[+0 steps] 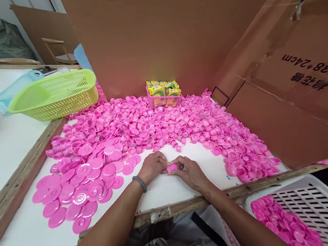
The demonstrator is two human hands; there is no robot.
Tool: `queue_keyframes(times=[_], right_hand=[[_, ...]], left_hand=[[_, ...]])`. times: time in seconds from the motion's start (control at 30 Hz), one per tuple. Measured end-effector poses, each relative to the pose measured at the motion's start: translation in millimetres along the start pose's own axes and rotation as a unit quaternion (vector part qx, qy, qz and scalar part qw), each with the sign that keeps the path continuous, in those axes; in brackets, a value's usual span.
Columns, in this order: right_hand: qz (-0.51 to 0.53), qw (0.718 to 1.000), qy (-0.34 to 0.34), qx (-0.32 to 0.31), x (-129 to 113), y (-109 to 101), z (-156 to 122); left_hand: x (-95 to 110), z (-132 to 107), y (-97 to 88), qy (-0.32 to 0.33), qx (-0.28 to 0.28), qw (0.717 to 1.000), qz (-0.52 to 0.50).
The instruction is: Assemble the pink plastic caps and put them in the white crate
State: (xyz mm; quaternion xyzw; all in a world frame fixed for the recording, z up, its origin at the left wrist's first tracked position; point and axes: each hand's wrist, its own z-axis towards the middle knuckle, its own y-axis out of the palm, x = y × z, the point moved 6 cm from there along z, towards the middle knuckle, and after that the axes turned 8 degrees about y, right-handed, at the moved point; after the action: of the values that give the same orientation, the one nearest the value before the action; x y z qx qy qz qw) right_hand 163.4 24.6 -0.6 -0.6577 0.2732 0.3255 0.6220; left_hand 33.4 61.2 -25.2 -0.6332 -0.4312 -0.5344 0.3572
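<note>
right now, the left hand (154,167) and right hand (190,172) meet, fingertips of both clamped on a small pink piece (172,167), near the middle of the desk's (165,194) front edge. discs (81,197) overlap toward the left edge; cups (157,122) heap along the far edge and curve down the right. a pink basket (164,101) of yellow boxes (157,90) stands among the cups, at the back.

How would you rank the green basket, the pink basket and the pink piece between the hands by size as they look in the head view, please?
1. Green basket
2. Pink basket
3. Pink piece, smallest even though nearer the camera
</note>
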Motion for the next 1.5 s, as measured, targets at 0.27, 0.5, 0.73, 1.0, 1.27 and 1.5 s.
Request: queue_keyframes(times=[0.27,0.5,0.73,1.0,1.27,1.5], right_hand=[[0.017,0.998,-0.036,-0.052,0,0,0],[0.08,0.992,0.004,-0.095,6,2,2],[0.071,0.996,-0.008,-0.062,3,-1,1],[0.0,0.995,-0.09,0.038,-3,-9,-2],[-0.059,0.992,-0.103,0.039,-7,-9,4],[-0.109,0.988,-0.103,0.025,-13,-9,2]], left_hand=[[10,-1,1.5,0.022,-0.078,0.997,-0.021],[2,2,2.0,0.003,-0.059,0.998,-0.001],[-1,3,2.7,0.015,-0.049,0.999,-0.007],[3,0,2.4,0.025,0.014,1.0,0.001],[-3,2,2.8,-0.056,0.018,0.998,-0.035],[-4,3,2.0,-0.059,0.017,0.998,-0.031]])
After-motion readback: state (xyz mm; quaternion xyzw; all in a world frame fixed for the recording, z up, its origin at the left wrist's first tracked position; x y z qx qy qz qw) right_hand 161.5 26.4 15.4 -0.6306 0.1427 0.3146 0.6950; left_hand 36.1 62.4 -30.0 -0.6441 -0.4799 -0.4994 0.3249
